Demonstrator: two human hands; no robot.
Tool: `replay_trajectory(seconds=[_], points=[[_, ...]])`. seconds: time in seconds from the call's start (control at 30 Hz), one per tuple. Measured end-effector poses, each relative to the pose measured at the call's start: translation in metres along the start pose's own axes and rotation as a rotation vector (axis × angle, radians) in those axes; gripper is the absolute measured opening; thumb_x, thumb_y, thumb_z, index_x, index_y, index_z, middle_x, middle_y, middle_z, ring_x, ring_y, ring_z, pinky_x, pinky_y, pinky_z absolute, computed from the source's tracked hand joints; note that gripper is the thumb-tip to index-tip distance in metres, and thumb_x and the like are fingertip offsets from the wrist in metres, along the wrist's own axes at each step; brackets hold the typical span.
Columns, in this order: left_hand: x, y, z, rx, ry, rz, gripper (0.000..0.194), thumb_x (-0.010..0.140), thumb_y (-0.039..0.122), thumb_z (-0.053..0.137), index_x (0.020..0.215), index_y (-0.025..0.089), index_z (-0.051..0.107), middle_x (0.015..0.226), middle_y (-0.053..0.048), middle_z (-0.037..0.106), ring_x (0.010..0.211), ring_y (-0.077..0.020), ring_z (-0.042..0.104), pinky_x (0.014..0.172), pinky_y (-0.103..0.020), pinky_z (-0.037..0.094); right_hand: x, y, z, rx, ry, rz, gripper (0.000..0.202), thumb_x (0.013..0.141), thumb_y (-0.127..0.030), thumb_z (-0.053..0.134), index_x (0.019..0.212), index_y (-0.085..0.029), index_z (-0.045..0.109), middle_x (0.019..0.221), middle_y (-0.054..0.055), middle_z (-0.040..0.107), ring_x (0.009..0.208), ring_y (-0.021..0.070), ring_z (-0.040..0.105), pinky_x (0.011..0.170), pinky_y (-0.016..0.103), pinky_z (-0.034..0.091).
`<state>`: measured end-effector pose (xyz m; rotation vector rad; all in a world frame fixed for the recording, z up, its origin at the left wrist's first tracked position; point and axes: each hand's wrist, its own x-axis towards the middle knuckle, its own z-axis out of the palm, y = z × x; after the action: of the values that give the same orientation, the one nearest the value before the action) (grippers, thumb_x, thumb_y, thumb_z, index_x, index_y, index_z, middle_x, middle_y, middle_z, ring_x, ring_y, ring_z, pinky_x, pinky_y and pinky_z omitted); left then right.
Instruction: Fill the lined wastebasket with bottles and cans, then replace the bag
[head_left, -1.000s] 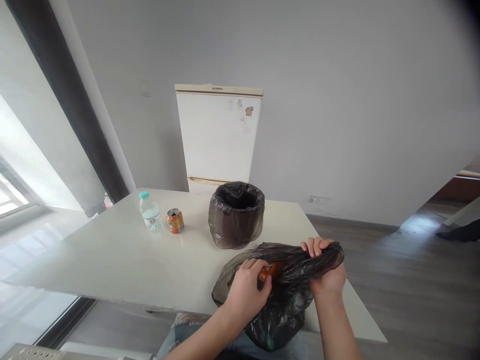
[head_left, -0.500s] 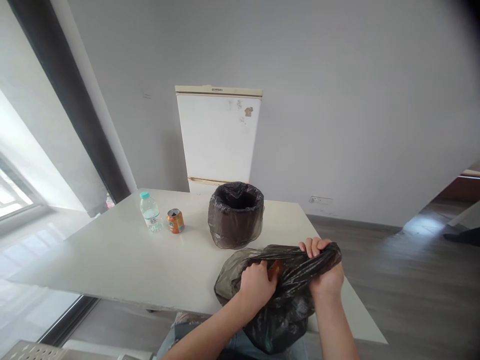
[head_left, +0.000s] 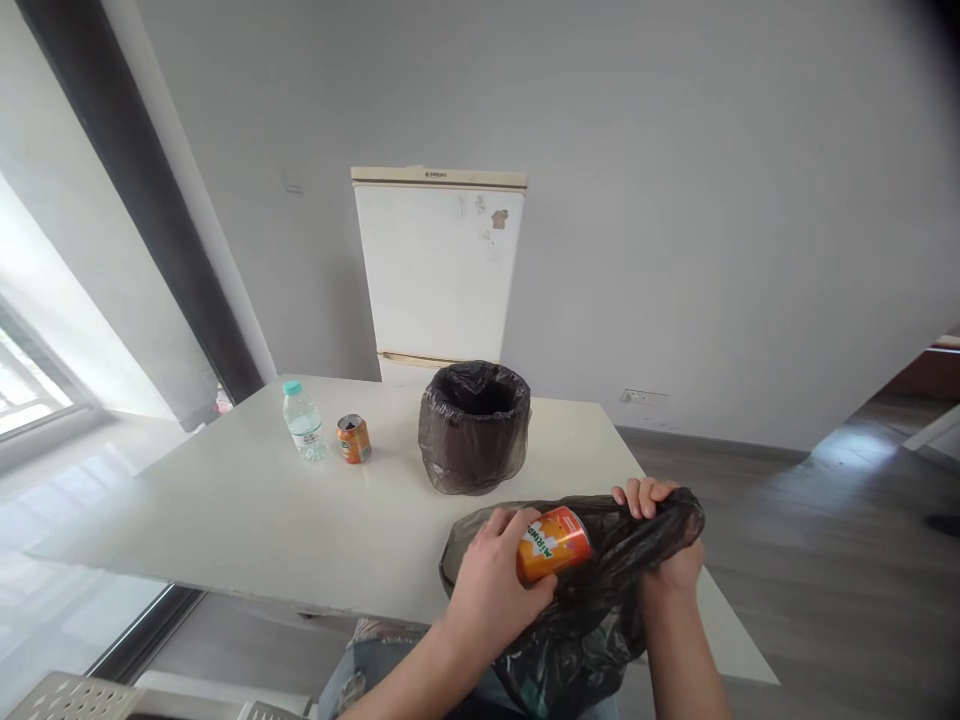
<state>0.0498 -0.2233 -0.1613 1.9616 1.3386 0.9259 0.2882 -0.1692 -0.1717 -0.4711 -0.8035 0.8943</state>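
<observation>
My left hand (head_left: pixel 499 575) is wrapped round an orange Mirinda can (head_left: pixel 553 545), which lies tilted at the mouth of a black plastic garbage bag (head_left: pixel 581 640). The gathered rim of that bag is gripped by my right hand (head_left: pixel 667 530), fingers curled over its edge. The bag hangs over the table's front edge, its lower part bulging with contents I cannot make out. Beyond it stands a bin (head_left: pixel 474 440) lined with another black bag. A second orange can (head_left: pixel 353 440) and a clear plastic bottle (head_left: pixel 304 425) with a green cap stand upright to the left.
A white table (head_left: pixel 247 510) lies in front of me. Behind it a white refrigerator (head_left: pixel 439 270) stands against the grey wall. At the lower left is a perforated beige surface (head_left: pixel 71 698). A wall socket (head_left: pixel 643 398) sits low on the right.
My left hand has drawn the can up out of the bag, so its printed side now shows. My right hand and the bag's rim have shifted slightly right.
</observation>
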Motion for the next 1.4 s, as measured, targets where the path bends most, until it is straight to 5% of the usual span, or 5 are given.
replay_trajectory(seconds=[0.23, 0.5, 0.83, 1.23, 1.4], points=[[-0.025, -0.017, -0.114, -0.087, 0.346, -0.05, 0.08, 0.075, 0.037, 0.085, 0.146, 0.03, 0.051, 0.127, -0.006, 0.067, 0.109, -0.0252, 0.07, 0.092, -0.04, 0.061, 0.003, -0.001, -0.005, 0.004, 0.028, -0.031, 0.018, 0.081, -0.032, 0.071, 0.073, -0.021, 0.061, 0.06, -0.003, 0.042, 0.059, 0.0115, 0.04, 0.066, 0.029, 0.043], [-0.016, -0.132, -0.206, 0.322, 0.65, -0.206, 0.059, 0.078, 0.047, 0.076, 0.134, 0.029, 0.067, 0.129, -0.007, 0.069, 0.106, -0.0271, 0.068, 0.088, -0.038, 0.057, 0.0, 0.005, -0.004, 0.01, 0.027, -0.013, 0.018, 0.08, -0.032, 0.071, 0.072, -0.021, 0.059, 0.06, -0.003, 0.042, 0.059, 0.0118, 0.04, 0.065, 0.029, 0.043], [0.006, -0.214, -0.199, 0.401, 0.534, -0.372, 0.061, 0.078, 0.04, 0.072, 0.136, 0.024, 0.06, 0.123, -0.011, 0.07, 0.111, -0.0314, 0.067, 0.089, -0.04, 0.054, -0.001, 0.005, -0.004, 0.004, 0.031, 0.001, 0.019, 0.08, -0.032, 0.072, 0.072, -0.021, 0.058, 0.061, -0.003, 0.041, 0.059, 0.0116, 0.039, 0.064, 0.029, 0.043], [0.001, -0.197, -0.193, 0.36, 0.496, -0.441, 0.086, 0.081, 0.046, 0.072, 0.155, 0.024, 0.036, 0.142, -0.017, 0.062, 0.13, -0.0399, 0.059, 0.101, -0.049, 0.05, -0.002, 0.004, -0.003, 0.013, 0.042, 0.002, 0.022, 0.079, -0.034, 0.074, 0.072, -0.021, 0.058, 0.061, -0.003, 0.042, 0.06, 0.0117, 0.04, 0.065, 0.03, 0.043], [0.001, -0.169, -0.168, 0.347, 0.857, -0.338, 0.067, 0.088, 0.052, 0.067, 0.143, 0.018, 0.049, 0.14, -0.017, 0.061, 0.129, -0.0333, 0.059, 0.108, -0.048, 0.048, 0.0, 0.003, 0.002, 0.01, 0.037, -0.005, 0.023, 0.082, -0.033, 0.073, 0.072, -0.021, 0.057, 0.06, -0.004, 0.041, 0.058, 0.0116, 0.039, 0.064, 0.03, 0.042]])
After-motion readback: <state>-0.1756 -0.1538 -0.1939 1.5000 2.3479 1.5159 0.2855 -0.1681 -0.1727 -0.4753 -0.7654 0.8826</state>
